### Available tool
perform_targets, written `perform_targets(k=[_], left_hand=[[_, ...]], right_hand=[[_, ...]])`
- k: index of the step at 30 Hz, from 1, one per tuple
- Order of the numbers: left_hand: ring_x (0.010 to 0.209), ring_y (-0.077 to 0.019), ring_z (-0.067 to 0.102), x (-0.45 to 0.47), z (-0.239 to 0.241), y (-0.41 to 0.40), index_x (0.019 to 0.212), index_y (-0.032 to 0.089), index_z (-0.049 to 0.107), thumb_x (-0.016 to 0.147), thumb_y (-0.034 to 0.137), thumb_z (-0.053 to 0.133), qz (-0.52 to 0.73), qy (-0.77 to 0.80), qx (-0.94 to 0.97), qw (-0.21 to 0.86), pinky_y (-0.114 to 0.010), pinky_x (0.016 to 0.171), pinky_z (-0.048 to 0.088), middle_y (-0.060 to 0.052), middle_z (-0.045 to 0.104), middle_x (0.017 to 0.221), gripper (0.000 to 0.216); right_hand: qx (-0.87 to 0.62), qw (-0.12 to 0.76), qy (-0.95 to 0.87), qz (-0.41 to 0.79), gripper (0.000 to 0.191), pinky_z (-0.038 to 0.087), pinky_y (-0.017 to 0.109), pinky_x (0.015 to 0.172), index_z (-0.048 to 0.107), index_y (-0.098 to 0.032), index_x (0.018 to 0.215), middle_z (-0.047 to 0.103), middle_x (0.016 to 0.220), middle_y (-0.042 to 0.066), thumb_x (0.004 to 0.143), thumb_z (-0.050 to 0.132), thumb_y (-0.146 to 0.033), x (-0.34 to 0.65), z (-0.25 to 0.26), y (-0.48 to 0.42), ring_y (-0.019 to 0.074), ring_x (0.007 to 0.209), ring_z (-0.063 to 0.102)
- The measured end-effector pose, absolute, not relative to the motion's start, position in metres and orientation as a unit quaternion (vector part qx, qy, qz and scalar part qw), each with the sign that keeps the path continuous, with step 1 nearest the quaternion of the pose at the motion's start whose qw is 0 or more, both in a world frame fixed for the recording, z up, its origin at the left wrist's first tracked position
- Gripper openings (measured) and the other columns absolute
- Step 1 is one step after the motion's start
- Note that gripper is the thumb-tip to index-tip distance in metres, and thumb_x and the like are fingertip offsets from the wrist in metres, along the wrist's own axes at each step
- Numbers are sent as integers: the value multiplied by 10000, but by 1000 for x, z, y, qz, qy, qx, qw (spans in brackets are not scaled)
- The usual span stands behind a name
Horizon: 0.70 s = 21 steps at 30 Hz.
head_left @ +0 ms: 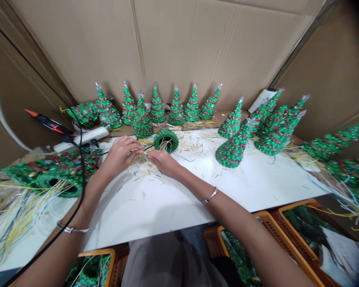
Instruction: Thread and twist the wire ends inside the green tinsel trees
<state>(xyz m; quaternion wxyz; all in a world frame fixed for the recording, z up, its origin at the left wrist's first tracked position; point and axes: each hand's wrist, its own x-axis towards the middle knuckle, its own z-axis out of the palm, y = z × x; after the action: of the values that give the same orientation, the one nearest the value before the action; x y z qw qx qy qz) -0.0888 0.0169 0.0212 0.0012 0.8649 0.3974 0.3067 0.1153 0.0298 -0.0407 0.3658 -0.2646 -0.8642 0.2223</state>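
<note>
White tabletop (179, 211), sprinkled with tiny bits of wire (197, 140), some yellow. Holds small green trees (176, 109), many standing at the back and right. Has one tipped tree (158, 140) in the middle, another tree (44, 169) lying at the left.

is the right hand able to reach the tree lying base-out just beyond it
Likely yes: the right hand sits close to the tree, nothing visible between them, though it seemingly holds wires.

Just in front of the central tree (165, 133) (on its side, hollow base outward), the left hand (123, 150) and right hand (164, 162) pinch yellow wires (142, 155). Upright trees (176, 108) line up behind it; scraps (197, 146) litter the white worktop (143, 215) around it.
</note>
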Motion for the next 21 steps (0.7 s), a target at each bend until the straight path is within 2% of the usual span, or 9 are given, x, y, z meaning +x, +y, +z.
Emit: perform_targets(k=[14,21], left_hand=[[946,-261,574,-83,11,21,846,238,703,894,364,569,295,403,867,2,-416,870,397,-68,722,922,190],[937,-261,569,-83,8,23,863,235,710,889,385,583,293,394,871,8,-410,868,405,-75,717,925,199]], right_hand=[[-271,366,-863,217,210,426,262,789,584,-155,880,624,866,72,990,406,-172,114,-42,31,163,846,554],[-266,362,-867,215,219,432,270,805,585,-148,891,632,886,82,974,383,-134,114,-43,31,168,856,565]])
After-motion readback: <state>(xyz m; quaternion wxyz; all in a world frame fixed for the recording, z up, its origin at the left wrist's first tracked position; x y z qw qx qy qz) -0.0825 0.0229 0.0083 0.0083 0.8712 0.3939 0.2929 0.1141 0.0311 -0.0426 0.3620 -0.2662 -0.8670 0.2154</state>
